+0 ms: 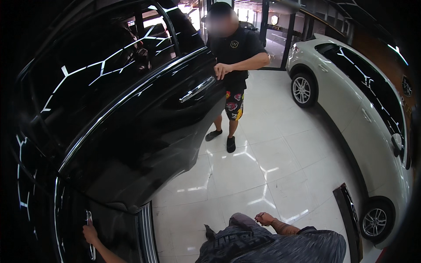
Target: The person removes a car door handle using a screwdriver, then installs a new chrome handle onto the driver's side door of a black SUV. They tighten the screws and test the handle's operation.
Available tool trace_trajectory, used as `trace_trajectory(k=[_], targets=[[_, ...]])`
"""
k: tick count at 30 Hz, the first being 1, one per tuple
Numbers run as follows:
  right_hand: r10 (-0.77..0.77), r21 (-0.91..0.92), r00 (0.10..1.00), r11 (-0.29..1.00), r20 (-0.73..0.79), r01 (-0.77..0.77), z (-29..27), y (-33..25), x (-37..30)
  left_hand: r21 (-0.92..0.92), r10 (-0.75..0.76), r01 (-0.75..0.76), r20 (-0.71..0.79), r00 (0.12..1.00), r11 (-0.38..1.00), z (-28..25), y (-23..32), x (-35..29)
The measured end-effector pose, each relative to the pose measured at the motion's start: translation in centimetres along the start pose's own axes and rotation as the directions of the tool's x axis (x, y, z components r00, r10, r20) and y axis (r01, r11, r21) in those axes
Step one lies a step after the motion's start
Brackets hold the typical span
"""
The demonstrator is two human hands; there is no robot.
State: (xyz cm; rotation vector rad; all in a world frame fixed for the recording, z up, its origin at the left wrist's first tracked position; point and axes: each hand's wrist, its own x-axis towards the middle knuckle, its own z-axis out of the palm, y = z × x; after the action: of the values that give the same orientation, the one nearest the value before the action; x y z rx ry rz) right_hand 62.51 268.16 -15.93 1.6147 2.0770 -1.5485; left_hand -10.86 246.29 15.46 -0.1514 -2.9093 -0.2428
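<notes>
A glossy white tile floor (280, 127), streaked with reflected light, stretched between the black car (70, 210) on your left and a white car (346, 96) on your right. The black car's door (140, 144) stood open, a person (234, 55) in patterned shorts behind it. At lower left, your left hand (90, 234) closed its grip around a chrome handle (89, 218); your right hand's (264, 218) grip, beside your body, could not be told.
</notes>
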Motion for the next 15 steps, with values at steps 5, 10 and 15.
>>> trace_trajectory(k=[5,10,15], targets=[[-0.15,-0.197,0.985,0.966,0.088,0.165,-2.5,2.8,7.3,0.032,0.127,-0.127,-0.003,0.992,0.991,2.5,-0.5,1.4],[-0.219,-0.162,0.97,0.959,0.104,0.233,-7.4,3.4,12.9,0.072,0.083,-0.081,-0.034,0.996,0.994,2.7,-1.4,0.9],[-0.188,-0.21,0.98,0.958,0.064,0.197,-12.1,5.5,16.6,0.182,0.171,-0.19,0.116,0.978,0.965,2.6,-2.2,-6.8]])
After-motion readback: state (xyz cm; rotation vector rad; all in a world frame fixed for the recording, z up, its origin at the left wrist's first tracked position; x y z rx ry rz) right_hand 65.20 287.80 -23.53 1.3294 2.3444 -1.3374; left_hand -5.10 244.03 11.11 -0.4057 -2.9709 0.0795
